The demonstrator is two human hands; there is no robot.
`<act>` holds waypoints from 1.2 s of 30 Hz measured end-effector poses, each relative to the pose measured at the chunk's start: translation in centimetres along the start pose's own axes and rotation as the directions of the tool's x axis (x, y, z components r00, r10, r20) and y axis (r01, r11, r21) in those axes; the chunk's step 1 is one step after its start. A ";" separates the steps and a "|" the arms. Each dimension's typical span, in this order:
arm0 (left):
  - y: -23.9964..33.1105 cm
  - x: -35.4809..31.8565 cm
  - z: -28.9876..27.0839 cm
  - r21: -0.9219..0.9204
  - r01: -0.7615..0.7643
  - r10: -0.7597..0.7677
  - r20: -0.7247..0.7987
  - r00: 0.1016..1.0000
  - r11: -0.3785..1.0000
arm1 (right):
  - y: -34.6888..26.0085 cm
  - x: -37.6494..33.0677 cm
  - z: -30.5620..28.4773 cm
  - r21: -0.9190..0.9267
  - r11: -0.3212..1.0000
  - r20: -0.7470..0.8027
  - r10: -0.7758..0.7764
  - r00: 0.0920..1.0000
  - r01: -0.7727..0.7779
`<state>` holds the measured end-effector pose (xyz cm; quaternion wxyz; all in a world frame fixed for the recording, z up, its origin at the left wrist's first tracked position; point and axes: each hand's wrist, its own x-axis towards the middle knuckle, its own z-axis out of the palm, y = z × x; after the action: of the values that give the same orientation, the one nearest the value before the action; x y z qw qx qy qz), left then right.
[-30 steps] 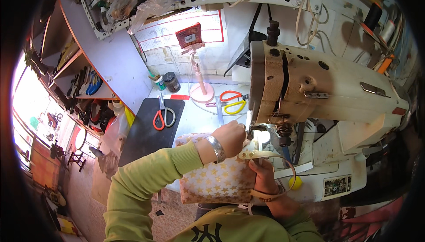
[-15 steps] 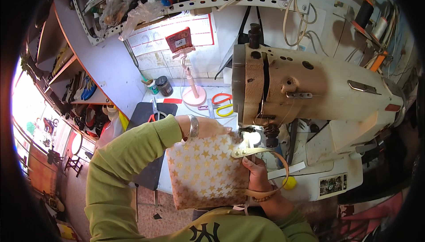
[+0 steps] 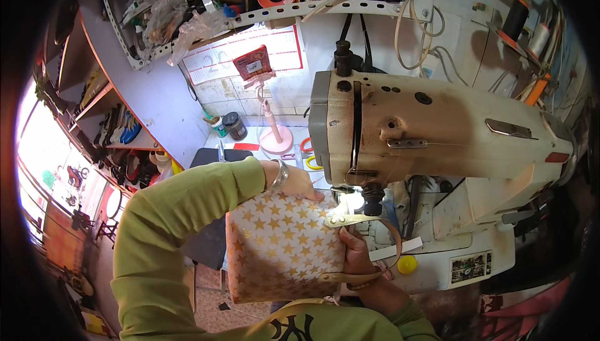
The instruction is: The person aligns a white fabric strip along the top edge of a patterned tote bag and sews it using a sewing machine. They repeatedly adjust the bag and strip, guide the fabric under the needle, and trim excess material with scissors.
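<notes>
The left hand [image 3: 294, 182] gripped the top edge of a star-patterned bag [image 3: 281, 247] held up at the needle of the sewing machine [image 3: 431, 135]; the right hand [image 3: 356, 253] clasped the bag's right side, pinching its tan strap [image 3: 375, 228] near the lamp.

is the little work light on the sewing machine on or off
On: the lamp glows bright white beside the needle, lighting the star-print bag beneath the sewing machine.
</notes>
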<state>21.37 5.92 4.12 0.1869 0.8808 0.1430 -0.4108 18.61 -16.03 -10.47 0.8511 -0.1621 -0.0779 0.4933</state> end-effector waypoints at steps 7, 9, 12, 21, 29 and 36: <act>1.6 1.1 1.0 0.567 0.011 0.365 -0.546 0.754 0.824 | 1.8 0.7 0.1 -0.683 0.696 0.006 -0.299 0.954 0.222; 1.1 0.9 1.7 0.465 0.021 0.279 -0.567 0.775 0.885 | 1.8 0.5 0.3 -0.682 0.704 -0.017 -0.283 0.959 0.196; 0.2 0.5 2.3 0.464 -0.016 0.322 -0.590 0.740 0.886 | 1.0 0.2 0.4 -0.626 0.761 -0.040 -0.247 0.968 0.169; -0.4 0.1 2.9 0.374 -0.112 0.329 -0.589 0.738 0.921 | 0.2 -0.5 1.0 -0.503 0.864 -0.196 -0.104 0.975 -0.009; -0.2 -0.2 3.5 0.318 -0.176 0.343 -0.610 0.714 0.932 | 0.1 -1.2 0.9 -0.452 0.892 -0.189 -0.067 0.980 -0.026; 0.3 -0.9 3.5 0.282 -0.200 0.336 -0.610 0.717 0.938 | 0.1 -1.1 0.9 -0.482 0.874 -0.221 -0.057 0.974 -0.058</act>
<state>18.60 4.02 2.80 0.0959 0.9932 0.0281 -0.0601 17.71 -16.79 -9.59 0.7861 -0.4258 -0.1008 0.4364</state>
